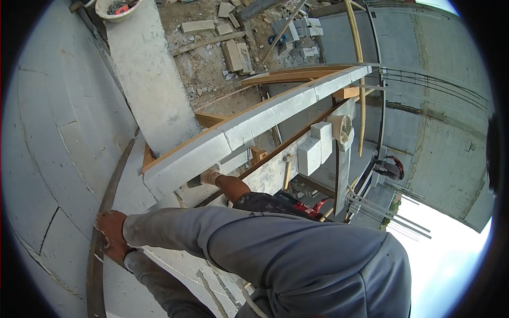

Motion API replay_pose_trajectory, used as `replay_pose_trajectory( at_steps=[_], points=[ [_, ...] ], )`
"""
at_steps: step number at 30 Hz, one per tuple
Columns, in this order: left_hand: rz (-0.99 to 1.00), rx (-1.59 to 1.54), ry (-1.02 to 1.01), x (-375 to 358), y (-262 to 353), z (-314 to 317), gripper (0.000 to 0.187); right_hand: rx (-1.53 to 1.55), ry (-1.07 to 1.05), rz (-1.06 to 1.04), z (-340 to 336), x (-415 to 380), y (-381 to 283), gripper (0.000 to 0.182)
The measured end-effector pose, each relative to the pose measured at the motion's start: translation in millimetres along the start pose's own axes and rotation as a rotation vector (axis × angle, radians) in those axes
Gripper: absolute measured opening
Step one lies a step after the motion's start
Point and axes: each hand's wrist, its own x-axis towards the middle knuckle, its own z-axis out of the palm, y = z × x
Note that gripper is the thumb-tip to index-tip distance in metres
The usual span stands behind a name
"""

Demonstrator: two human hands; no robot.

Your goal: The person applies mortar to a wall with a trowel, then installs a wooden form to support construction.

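Observation:
A long, narrow grey-brown board (pixel 108 193) lies along the pale block wall at the left; its bend may come from the lens. My right hand (pixel 111 227), in a grey sleeve that crosses the view, has its fingers closed over the board's edge. Close below it, my left hand (pixel 115 254) is also closed at the board, partly covered by the right hand and sleeve. Pale block wall (pixel 69 143) surfaces fill the left side, with joints and a dark crack. A pale block course (pixel 185 167) runs diagonally just beyond my hands.
A co-worker's arm (pixel 233 188) reaches to the block course. White blocks (pixel 310 156) and a bucket (pixel 342 128) stand on a plank. Another bucket (pixel 117 9) sits on the concrete slab (pixel 151 74). A further person (pixel 389 168), bamboo pole (pixel 362 106) and rebar (pixel 424 79) are farther right.

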Motion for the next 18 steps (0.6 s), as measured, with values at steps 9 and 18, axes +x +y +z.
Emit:
replay_pose_trajectory(
  at_steps=[9,18],
  points=[
    [-0.199,-0.011,-0.041,-50.7,140.2,10.1,0.060,-0.009,0.067,-0.007,-40.2,-53.5,33.5,0.037],
    [-0.250,0.195,0.091,-41.2,131.1,18.8,0.079,0.037,0.152,0.076,-99.8,-140.3,55.6,0.042]
  ],
)
